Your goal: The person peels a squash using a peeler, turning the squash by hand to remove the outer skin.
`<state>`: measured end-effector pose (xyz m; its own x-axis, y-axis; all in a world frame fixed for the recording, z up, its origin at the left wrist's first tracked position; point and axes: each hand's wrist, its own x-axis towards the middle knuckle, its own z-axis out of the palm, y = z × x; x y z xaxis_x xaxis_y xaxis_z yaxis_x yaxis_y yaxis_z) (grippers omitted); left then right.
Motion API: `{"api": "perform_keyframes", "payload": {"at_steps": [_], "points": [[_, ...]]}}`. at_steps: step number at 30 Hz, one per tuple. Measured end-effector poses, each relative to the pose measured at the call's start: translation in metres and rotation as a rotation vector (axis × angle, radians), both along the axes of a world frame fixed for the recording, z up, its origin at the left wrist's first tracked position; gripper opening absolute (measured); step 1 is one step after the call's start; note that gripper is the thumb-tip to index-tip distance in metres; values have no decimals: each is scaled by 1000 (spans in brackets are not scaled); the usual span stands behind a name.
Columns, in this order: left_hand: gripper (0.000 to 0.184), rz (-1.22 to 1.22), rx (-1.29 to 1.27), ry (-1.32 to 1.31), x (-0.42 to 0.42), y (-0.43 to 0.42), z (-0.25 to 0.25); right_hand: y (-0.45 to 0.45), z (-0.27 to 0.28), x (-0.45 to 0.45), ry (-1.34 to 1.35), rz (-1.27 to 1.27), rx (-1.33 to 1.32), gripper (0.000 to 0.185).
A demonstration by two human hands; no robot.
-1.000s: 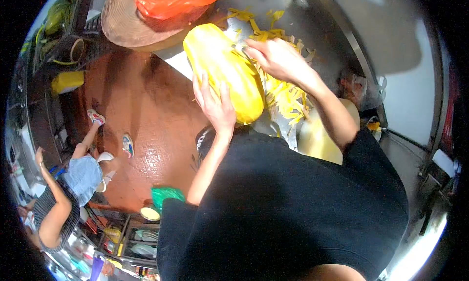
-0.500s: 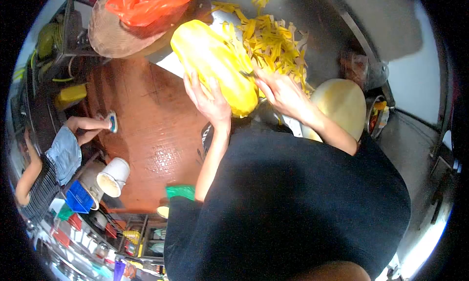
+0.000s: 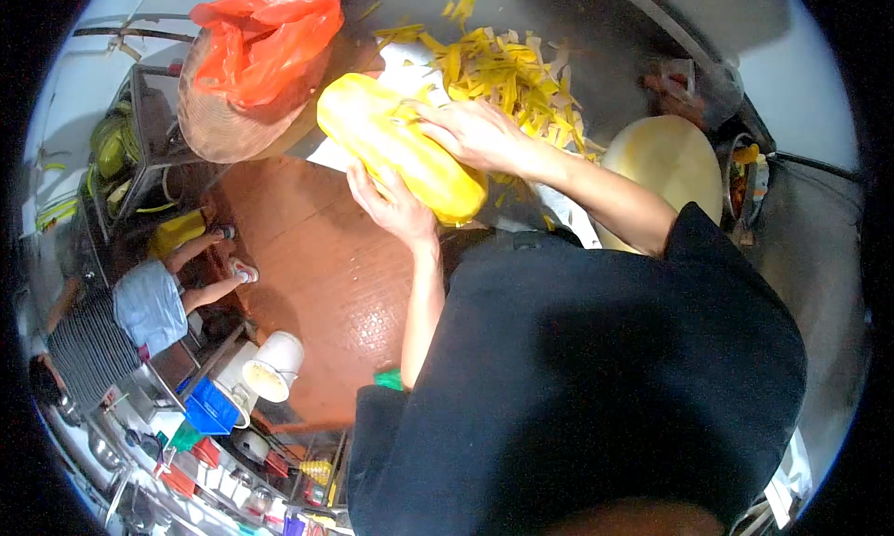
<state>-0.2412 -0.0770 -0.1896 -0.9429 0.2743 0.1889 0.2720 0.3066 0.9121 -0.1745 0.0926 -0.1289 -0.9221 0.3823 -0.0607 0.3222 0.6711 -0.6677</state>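
Note:
A large, oblong yellow fruit [image 3: 391,154] lies tilted in front of me, its surface smooth and shiny. My left hand [image 3: 400,210] grips its near left side, the fingers spread along the flank. Across the top, my right hand [image 3: 475,135] is closed around what looks like a small peeler, mostly hidden by the fingers, touching the fruit's upper side. Thin strips of yellow peel [image 3: 512,75] lie heaped just beyond the right hand. White paper or plastic [image 3: 410,66] shows under the fruit's far side.
A red plastic bag [image 3: 265,42] rests on a round wooden board [image 3: 219,117] at upper left. To the right are a pale oval object [image 3: 666,173] and a metal pot [image 3: 745,187]. White buckets [image 3: 275,364] and another person [image 3: 149,308] are at left, beyond the red-brown floor.
My right hand has moved up and left along the fruit toward its far end. My left hand still holds the fruit. The other person's legs have shifted; the camera view has turned slightly.

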Motion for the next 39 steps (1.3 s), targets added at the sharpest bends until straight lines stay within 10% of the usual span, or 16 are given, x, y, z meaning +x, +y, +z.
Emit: {"api": "perform_keyframes", "payload": {"at_steps": [5, 8, 15, 24, 30, 39], "points": [[52, -7, -9, -8, 2, -12, -1, -16, 7, 103, 97, -29, -65, 43], [53, -16, 21, -39, -1, 0, 4, 2, 36, 125, -461, -328, -394, 43], [71, -145, -243, -6, -15, 16, 41, 14, -52, 64, 140, -463, -261, 45], [78, -161, 236, -358, -19, -16, 0, -22, -53, 12, 220, -698, -440, 45], [66, -189, -308, -49, -18, -1, 27, 42, -46, -8, 115, -310, -151, 45], [67, -216, -207, -69, -25, 4, 26, 103, -72, -161, 49, 248, -246, 39]]}}
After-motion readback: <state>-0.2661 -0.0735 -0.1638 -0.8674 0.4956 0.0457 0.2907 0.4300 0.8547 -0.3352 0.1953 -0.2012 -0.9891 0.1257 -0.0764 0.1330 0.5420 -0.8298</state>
